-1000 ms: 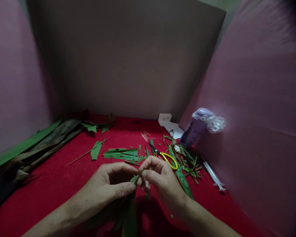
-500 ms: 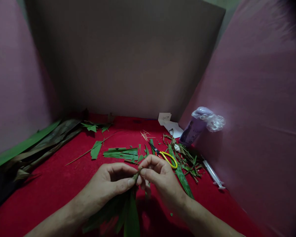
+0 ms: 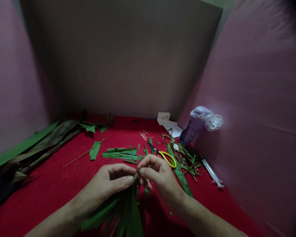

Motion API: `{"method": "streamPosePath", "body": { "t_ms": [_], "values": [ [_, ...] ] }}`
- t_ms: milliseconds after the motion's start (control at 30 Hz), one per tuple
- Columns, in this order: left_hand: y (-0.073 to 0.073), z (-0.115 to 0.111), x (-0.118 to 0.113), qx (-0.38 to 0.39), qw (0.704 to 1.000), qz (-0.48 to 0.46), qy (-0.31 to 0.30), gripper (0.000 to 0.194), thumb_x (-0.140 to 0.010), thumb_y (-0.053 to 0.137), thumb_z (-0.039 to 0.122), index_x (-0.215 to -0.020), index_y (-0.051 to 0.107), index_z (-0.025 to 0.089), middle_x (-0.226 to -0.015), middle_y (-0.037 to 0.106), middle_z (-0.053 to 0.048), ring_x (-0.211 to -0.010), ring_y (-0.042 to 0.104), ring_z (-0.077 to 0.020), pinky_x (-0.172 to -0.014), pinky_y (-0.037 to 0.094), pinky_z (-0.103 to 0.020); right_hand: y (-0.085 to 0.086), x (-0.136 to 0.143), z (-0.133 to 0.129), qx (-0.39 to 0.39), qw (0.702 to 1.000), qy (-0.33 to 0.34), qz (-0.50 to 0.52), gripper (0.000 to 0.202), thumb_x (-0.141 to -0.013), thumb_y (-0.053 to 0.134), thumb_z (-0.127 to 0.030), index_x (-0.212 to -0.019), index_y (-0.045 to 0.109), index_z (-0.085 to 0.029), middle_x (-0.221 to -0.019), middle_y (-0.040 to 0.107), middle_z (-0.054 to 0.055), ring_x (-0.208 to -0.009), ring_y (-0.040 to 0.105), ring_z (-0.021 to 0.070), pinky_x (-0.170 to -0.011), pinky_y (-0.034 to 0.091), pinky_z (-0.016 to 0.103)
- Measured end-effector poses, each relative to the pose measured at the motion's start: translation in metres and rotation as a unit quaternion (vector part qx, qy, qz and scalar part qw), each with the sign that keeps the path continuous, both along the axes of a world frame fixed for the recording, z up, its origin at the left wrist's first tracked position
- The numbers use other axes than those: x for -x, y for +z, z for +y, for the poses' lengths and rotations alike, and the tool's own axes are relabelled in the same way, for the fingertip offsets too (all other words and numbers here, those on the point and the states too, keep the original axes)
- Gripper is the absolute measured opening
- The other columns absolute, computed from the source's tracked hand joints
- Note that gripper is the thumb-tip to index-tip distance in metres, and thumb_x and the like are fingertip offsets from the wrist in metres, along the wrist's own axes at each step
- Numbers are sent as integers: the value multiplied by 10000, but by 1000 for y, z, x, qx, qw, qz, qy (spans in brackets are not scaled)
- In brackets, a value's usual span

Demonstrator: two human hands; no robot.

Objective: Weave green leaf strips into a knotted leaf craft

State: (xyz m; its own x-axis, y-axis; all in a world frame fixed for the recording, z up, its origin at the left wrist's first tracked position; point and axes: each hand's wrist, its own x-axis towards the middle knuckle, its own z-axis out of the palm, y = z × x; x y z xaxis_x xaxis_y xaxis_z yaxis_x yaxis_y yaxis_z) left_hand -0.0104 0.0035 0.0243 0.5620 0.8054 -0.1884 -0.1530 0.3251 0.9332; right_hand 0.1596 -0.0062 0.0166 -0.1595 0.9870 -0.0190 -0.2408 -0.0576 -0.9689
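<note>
A bunch of long green leaf strips [image 3: 132, 210] hangs down below my hands, gathered at its top into a narrow tied-looking end. My left hand [image 3: 113, 181] pinches that gathered end between thumb and fingers. At the very tip, my right hand [image 3: 158, 172] has thumb and forefinger closed on a thin brownish strip [image 3: 138, 168]; its other fingers curl behind, partly hidden. Just beyond my right hand lie yellow-handled scissors [image 3: 168, 158], their dark blades pointing away to the left. Cut green leaf pieces [image 3: 120, 153] are spread on the red cloth [image 3: 74, 184] ahead of my left hand.
Toothpicks [image 3: 144, 135] and white paper [image 3: 171, 127] lie farther back. To the right are plant scraps [image 3: 187, 161], a plastic-wrapped purple bottle [image 3: 193, 128] and a syringe [image 3: 212, 173]. Long leaves [image 3: 44, 143] line the left wall. Pink and grey panels enclose the sides and back.
Both hands keep their pinch at the gathered end, with small finger movements. The hanging leaf strips have swung and spread slightly, and the view has shifted a little.
</note>
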Motion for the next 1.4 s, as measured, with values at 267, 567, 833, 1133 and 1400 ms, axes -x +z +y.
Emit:
{"method": "streamPosePath", "body": {
  "t_ms": [267,567,833,1133,1400],
  "values": [
    [-7,-1,-3,22,1000,-15,9,115,-761,686,229,-857,713,171,-768,736,-43,-648,657,-155,-667,531,-290,1,3,-1,14,1000,-6,-11,74,-668,596,-207,-698,545,-163,-474,555,-48,-383,423,56,-362,303,152],
    [-6,2,0,7,1000,12,4,134,-743,700,231,-860,720,170,-776,734,-44,-666,661,-162,-672,523,-276,0,2,-1,10,1000,-14,-10,53,-660,593,-182,-682,549,-162,-479,554,-47,-390,432,60,-371,302,160],
    [-5,-1,-4,-3,999,28,35,142,-715,726,245,-836,728,171,-765,741,-42,-651,655,-157,-622,513,-246,-1,3,-1,2,1000,-17,-14,49,-655,584,-174,-679,541,-170,-474,556,-52,-381,426,62,-369,296,168],
    [-6,-1,-4,-19,998,32,43,123,-706,735,242,-799,734,162,-737,737,-43,-651,651,-149,-602,508,-219,0,5,-2,-10,1000,-20,-13,53,-663,588,-167,-669,536,-166,-477,563,-52,-398,462,63,-399,330,174],
    [-8,-1,-6,-5,998,30,60,130,-707,731,235,-812,723,159,-713,737,-39,-608,648,-146,-575,505,-221,-1,7,0,-22,999,-19,-15,88,-673,605,-199,-664,522,-172,-462,539,-60,-376,430,56,-373,304,170]
  ]
}}
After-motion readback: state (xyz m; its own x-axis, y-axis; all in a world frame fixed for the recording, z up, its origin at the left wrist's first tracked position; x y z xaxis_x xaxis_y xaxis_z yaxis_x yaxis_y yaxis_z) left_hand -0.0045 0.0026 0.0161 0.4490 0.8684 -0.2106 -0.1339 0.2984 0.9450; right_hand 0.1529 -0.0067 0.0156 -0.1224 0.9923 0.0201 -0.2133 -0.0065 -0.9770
